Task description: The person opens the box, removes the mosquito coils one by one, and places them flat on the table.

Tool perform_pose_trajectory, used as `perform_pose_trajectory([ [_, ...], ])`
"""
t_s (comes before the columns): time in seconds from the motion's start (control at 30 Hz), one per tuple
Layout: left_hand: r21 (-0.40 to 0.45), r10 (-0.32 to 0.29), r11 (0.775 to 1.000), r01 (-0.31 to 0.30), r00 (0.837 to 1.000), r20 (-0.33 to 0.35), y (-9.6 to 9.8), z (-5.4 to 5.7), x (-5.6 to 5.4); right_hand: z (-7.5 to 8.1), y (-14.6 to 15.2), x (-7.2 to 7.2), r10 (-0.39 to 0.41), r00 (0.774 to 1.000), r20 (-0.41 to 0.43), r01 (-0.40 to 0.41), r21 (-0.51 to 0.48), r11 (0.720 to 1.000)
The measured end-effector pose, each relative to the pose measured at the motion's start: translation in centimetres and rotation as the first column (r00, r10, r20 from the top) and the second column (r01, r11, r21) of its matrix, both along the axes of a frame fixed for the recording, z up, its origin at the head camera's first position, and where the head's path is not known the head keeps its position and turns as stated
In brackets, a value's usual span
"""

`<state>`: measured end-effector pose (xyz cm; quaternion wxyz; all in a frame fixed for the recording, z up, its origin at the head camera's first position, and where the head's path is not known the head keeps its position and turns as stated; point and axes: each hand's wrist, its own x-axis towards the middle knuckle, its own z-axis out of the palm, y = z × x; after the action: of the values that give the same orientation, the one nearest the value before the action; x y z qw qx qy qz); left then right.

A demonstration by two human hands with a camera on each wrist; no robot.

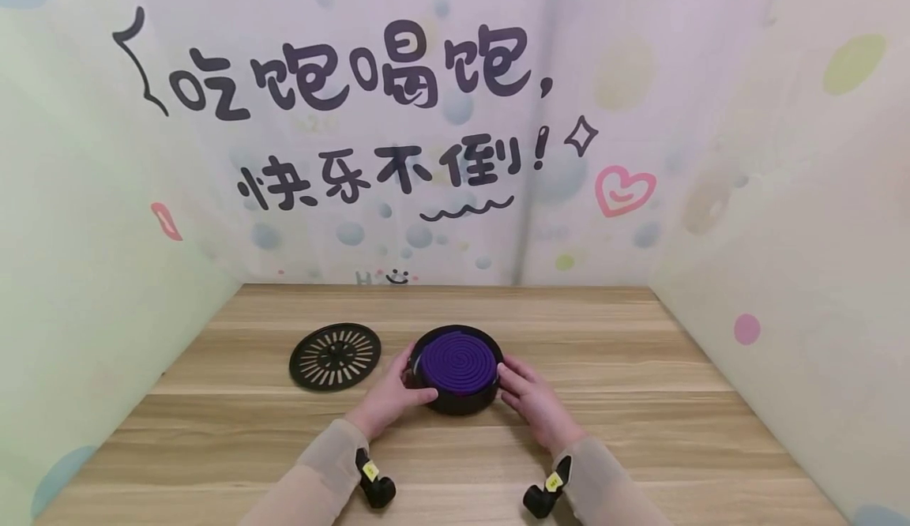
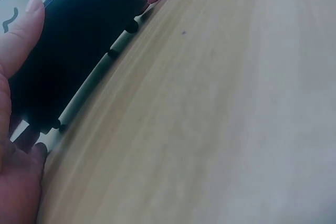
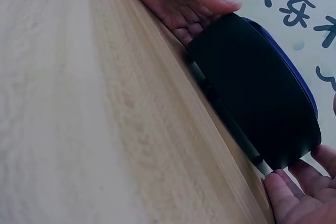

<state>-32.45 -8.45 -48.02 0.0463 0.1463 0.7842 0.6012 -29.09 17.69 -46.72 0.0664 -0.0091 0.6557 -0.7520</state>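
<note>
At left we find a round, black, slotted disc (image 1: 337,352) on the wood-grain table (image 1: 455,475), apparently placed to leave the neighbouring top uncovered. The left hand (image 1: 393,396), partly closed, grips a round, black box (image 1: 460,405) containing a purple, spiral coil (image 1: 459,362); the right hand (image 1: 535,401), fingers bent, grips its opposite side, presumably for balance. We read "吃饱喝饱, 快乐不倒!" in black lettering (image 1: 403,60); the yellow wrist labels (image 1: 370,472) are illegible.

Surface (image 1: 675,400) wood-grained, pale brown, grain running side to side. Back wall (image 1: 455,127) along far edge: whitish, pastel dots (image 1: 351,233), two lines of dark Chinese lettering (image 1: 405,68), pink heart (image 1: 621,194) above far right corner. Left wall (image 1: 107,194), right wall (image 1: 782,194) flank side edges, both pale. Light soft.
</note>
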Motion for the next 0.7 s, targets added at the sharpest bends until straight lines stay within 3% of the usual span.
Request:
perform_pose_trajectory([
  [0.27, -0.074, 0.05, 0.996, -0.052, 0.998, -0.031, 0.08, -0.26, 0.05, -0.14, -0.22, -0.15, -0.01, 1.0, -0.009, 0.01, 0.004, 1.0],
  [0.5, -0.122, 0.055, 0.991, -0.059, 0.998, -0.036, 0.15, -0.05, 0.13, -0.29, -0.22, -0.33, -0.013, 1.0, -0.012, 0.013, 0.0, 1.0],
  [0.7, -0.1, 0.052, 0.993, -0.057, 0.997, -0.049, -0.01, -0.13, -0.01, -0.14, -0.32, -0.43, -0.021, 1.0, -0.009, 0.021, 0.013, 1.0],
])
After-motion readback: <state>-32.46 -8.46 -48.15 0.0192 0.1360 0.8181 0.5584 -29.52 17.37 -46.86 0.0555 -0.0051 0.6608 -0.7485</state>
